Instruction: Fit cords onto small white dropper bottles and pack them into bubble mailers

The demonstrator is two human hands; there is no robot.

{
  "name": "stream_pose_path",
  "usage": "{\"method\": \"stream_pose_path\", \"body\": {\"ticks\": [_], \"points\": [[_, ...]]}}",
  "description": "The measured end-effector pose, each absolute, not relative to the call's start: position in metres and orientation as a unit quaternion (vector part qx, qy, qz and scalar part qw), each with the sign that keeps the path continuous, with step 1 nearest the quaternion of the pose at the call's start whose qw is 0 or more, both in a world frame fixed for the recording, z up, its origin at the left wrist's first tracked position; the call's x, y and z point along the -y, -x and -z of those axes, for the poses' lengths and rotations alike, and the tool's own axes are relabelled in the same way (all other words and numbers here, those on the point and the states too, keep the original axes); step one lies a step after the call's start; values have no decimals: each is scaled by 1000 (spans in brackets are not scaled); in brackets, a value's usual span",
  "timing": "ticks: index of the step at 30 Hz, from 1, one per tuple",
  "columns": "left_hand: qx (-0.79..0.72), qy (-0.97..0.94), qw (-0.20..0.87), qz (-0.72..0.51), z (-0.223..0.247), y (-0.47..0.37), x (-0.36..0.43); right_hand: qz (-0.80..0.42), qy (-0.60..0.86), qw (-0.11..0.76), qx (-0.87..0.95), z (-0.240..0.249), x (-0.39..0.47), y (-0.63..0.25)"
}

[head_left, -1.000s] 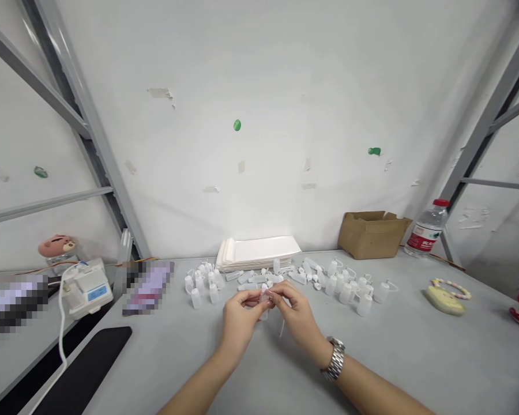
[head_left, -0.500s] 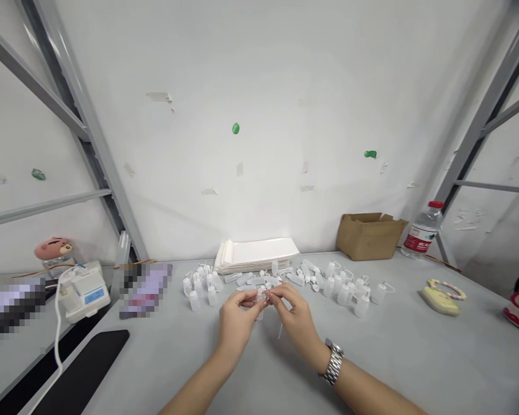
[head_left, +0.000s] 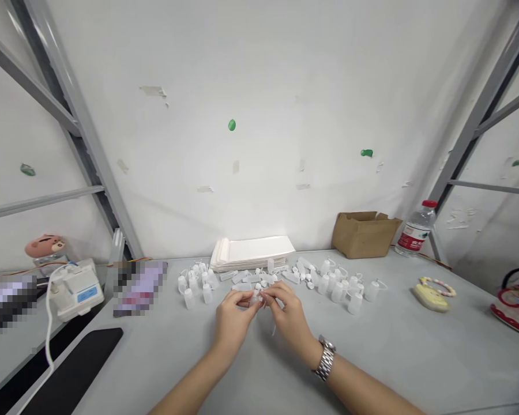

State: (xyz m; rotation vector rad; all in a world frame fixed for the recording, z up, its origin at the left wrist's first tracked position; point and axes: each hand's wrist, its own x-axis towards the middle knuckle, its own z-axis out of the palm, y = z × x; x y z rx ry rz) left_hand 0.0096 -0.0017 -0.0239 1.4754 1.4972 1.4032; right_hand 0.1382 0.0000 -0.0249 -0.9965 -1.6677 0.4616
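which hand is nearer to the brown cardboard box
The right hand. It is left of the brown cardboard box and closer to the person; the left hand is farther left, on the right hand's far side from the box.

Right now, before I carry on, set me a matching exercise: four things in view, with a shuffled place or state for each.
1. Held bottle
2. Watch
3. Cardboard box
4. White stack

A. Beside the red-capped bottle
B. Flat pieces piled near the wall
C. Between the left hand and the right hand
D. Silver, on the right wrist

Pairs: 1-C, 2-D, 3-A, 4-B.
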Motion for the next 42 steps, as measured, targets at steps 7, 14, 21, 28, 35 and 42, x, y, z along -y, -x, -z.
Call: {"method": "stream_pose_path", "body": {"ticks": [7, 14, 21, 28, 35, 42], "points": [[-564, -554, 288, -541, 24, -11, 3, -183, 400, 527, 727, 27, 3, -138], [-558, -547, 295, -550, 18, -13, 8, -196, 383, 574, 697, 11, 6, -143], [-546, -548, 299, -558, 14, -13, 12, -194, 398, 575, 688, 11, 9, -142], [-542, -542, 288, -574, 18, -13, 10, -151, 399, 566, 705, 10, 9, -142], [-534, -547, 289, -576, 18, -12, 9, -132, 396, 557, 718, 14, 7, -143], [-531, -559, 281, -572, 16, -11, 9, -126, 383, 548, 733, 17, 5, -143]]}}
